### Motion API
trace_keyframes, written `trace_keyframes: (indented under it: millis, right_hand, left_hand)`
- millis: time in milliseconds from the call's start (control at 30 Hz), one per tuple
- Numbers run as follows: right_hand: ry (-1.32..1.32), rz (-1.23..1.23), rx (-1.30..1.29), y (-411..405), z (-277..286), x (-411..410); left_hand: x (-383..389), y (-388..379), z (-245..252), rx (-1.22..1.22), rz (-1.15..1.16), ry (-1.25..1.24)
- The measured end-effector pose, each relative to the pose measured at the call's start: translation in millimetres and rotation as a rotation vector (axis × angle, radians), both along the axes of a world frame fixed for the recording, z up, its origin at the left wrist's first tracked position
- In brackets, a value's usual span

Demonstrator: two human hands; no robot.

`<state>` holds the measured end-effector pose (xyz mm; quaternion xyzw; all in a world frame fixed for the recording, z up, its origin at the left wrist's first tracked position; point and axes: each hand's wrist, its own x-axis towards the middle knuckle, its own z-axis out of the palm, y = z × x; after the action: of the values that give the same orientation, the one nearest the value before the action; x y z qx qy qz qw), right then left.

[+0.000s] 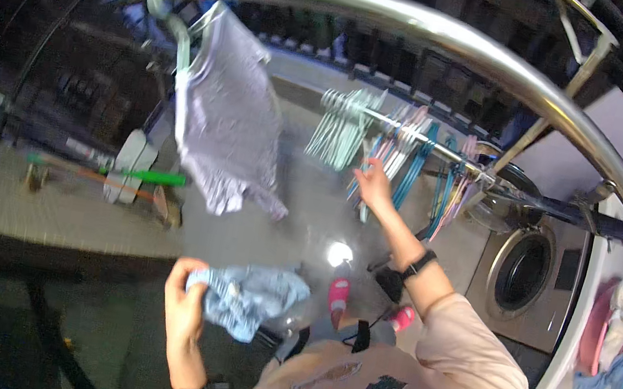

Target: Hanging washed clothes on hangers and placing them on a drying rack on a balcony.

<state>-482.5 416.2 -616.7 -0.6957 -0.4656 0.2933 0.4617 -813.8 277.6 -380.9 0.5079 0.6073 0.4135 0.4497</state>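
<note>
A light blue denim garment hangs bunched from my left hand, whose fingers are closed on its edge. My right hand is raised at a row of plastic clothes hangers on a metal rail, its fingers apart; whether a fingertip touches a hanger cannot be told. Pale green hangers are bunched at the rail's left end. Up and to the left, a grey-lilac shirt is on a pale hanger hooked over a thick curved metal bar.
A front-loading washing machine stands at right, beside a ledge with a pink basket of clothes. A green-handled tool lies at left near a grey dustpan-like object. A dark railing runs beyond the hangers.
</note>
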Motion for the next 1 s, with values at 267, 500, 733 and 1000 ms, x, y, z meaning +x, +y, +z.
trace_keyframes:
  millis: [267, 500, 733, 1000]
  right_hand:
    - [0.352, 0.127, 0.341, -137, 123, 22]
    - [1.091, 0.673, 0.924, -200, 281, -49]
    - [0.314, 0.592, 0.487, -178, 237, -50]
    - [-0.211, 0.774, 0.17, -142, 295, 2]
  left_hand:
    - [50, 36, 22, -0.011, -0.136, -0.221]
    - [97, 40, 35, 0.079, -0.237, -0.257]
    - [101, 67, 42, 0.178, -0.258, -0.232]
    - [79, 78, 63, 0.316, -0.263, 0.47]
